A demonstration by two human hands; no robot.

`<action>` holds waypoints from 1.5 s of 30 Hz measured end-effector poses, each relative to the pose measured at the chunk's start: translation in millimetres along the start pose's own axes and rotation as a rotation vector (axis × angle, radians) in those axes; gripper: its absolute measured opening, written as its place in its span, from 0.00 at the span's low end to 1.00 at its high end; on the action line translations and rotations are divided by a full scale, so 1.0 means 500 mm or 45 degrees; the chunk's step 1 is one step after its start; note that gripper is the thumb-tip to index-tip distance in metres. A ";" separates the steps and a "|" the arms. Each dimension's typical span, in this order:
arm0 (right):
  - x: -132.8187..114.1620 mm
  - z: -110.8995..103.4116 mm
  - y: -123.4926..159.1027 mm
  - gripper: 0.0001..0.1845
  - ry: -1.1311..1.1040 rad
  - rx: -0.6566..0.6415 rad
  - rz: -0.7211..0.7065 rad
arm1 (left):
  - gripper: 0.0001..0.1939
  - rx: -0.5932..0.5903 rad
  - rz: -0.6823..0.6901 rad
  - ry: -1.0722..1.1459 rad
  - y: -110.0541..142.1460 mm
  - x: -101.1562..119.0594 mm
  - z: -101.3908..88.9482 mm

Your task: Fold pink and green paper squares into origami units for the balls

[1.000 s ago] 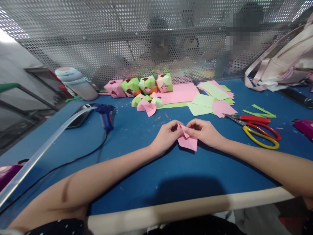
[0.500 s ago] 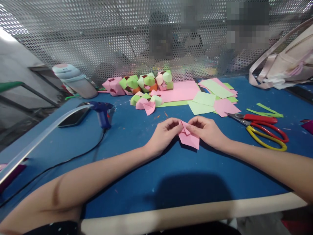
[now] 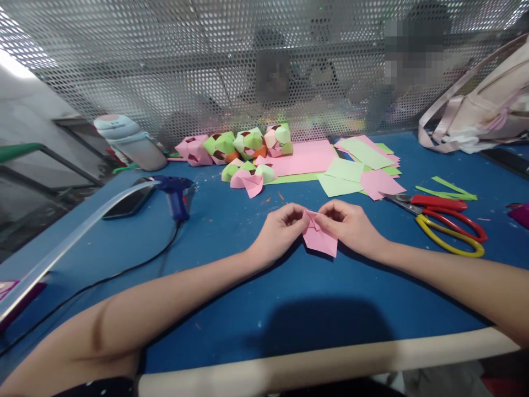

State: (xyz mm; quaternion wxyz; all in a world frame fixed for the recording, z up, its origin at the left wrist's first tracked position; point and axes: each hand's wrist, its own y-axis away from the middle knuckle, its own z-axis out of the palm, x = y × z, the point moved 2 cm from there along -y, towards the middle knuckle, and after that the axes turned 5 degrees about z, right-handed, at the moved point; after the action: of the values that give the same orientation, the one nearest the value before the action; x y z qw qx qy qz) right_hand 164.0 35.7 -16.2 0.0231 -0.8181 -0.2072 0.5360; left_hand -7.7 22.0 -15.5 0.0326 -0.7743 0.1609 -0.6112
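Note:
A small piece of folded pink paper [image 3: 320, 241] is held just above the blue table [image 3: 231, 298], with creased flaps at its top. My left hand [image 3: 285, 229] pinches its upper left corner between thumb and fingers. On the other side, my right hand [image 3: 347, 223] grips the upper right edge, its thumb pressed on a folded flap. The fingers behind the paper are partly hidden. Beyond my hands lie loose folded paper pieces [image 3: 250, 182] in pink and green, and light green paper squares [image 3: 341, 177].
To the right lie red-and-yellow scissors [image 3: 450, 237] and green paper strips [image 3: 448, 190]. A blue glue gun [image 3: 177, 201] with a long clear stick and black cord is at left, near a phone [image 3: 129, 201]. Behind stand folded paper balls [image 3: 223, 146], a bottle [image 3: 130, 144] and a bag [image 3: 491, 105].
Both hands still hold the pink paper in nearly the same place. The right thumb has shifted slightly along the flap. The whole view has moved a little.

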 end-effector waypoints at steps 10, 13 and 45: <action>-0.005 -0.001 0.008 0.06 0.077 0.045 -0.072 | 0.12 -0.010 0.019 -0.058 0.000 -0.008 -0.004; -0.006 -0.001 0.009 0.06 0.088 0.049 -0.083 | 0.12 -0.015 0.052 -0.061 0.000 -0.006 -0.003; 0.004 0.001 0.007 0.07 -0.066 0.031 0.008 | 0.10 0.080 0.049 0.039 -0.002 -0.006 -0.007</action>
State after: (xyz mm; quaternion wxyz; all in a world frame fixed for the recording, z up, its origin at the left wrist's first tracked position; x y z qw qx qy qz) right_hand 165.4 33.4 -19.1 0.0260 -0.8042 -0.1987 0.5595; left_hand -11.3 24.3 -17.1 0.0662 -0.7603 0.1567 -0.6269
